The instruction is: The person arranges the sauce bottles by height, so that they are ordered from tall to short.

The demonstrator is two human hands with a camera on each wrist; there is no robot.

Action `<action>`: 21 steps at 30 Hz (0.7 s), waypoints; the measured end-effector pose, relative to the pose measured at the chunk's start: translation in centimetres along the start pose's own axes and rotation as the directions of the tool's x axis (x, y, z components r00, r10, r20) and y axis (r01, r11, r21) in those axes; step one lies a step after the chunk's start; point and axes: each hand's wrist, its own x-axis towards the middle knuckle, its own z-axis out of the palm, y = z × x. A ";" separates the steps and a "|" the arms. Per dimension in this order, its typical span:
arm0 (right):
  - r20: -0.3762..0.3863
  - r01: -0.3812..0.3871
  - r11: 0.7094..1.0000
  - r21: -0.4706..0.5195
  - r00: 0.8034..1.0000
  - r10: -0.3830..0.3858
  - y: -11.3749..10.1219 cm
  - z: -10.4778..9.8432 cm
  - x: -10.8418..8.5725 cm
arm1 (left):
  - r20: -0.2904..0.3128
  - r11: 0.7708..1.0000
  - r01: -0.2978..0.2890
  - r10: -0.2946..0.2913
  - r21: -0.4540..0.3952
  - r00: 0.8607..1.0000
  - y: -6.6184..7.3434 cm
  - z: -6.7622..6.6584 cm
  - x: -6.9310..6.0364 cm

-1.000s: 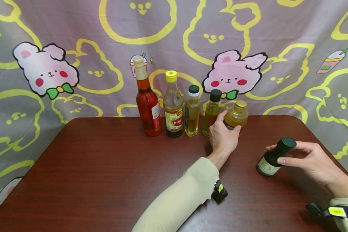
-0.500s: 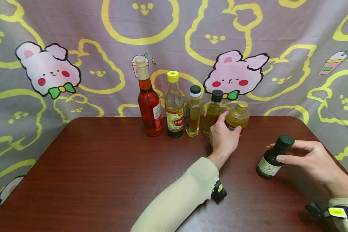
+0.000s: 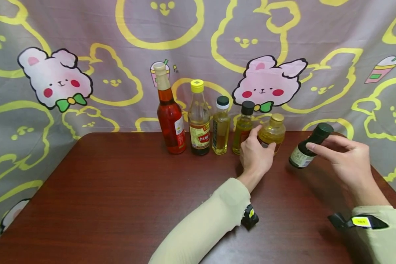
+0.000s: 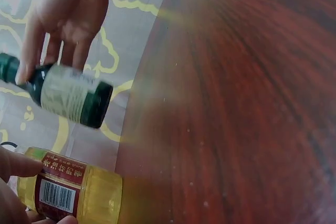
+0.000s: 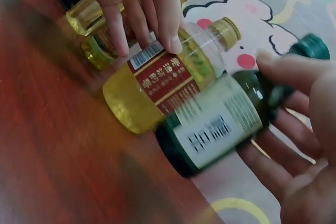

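With fingers and thumb on either side, my left hand (image 3: 257, 156) holds a squat bottle of yellow oil (image 3: 273, 132) with a gold cap, which stands at the right end of a row. A red label with a barcode shows on this oil bottle (image 5: 157, 85) in the right wrist view. My right hand (image 3: 349, 161) grips a small dark green bottle (image 3: 303, 156) by its neck, tilted and raised above the table. Its cream label and dark base face the oil bottle in both wrist views. The right hand (image 4: 73, 14) reaches in from the top in the left wrist view.
Left of the hands stand a black-capped oil bottle (image 3: 243, 128), a square oil bottle (image 3: 221, 128), a yellow-capped sauce bottle (image 3: 199, 124) and a tall red bottle (image 3: 171, 121). Behind the brown table (image 3: 118, 190) hangs a patterned cloth (image 3: 118, 22).
My right hand has lifted the dark green bottle off the table and moved it away from me, towards the row, tilting it further. The left hand stays on the oil bottle.
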 end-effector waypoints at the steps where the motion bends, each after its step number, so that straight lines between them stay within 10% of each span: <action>1: -0.013 -0.021 1.000 0.015 1.000 0.021 -0.1 0.4 0.3 | 0.000 1.000 0.000 0.000 0.001 1.000 0.0 0.0 0.0; 21: -0.068 -0.168 0.981 0.093 0.982 0.175 0.1 4.9 3.5 | 0.008 0.998 -0.014 0.014 0.059 1.000 -0.1 -0.1 0.0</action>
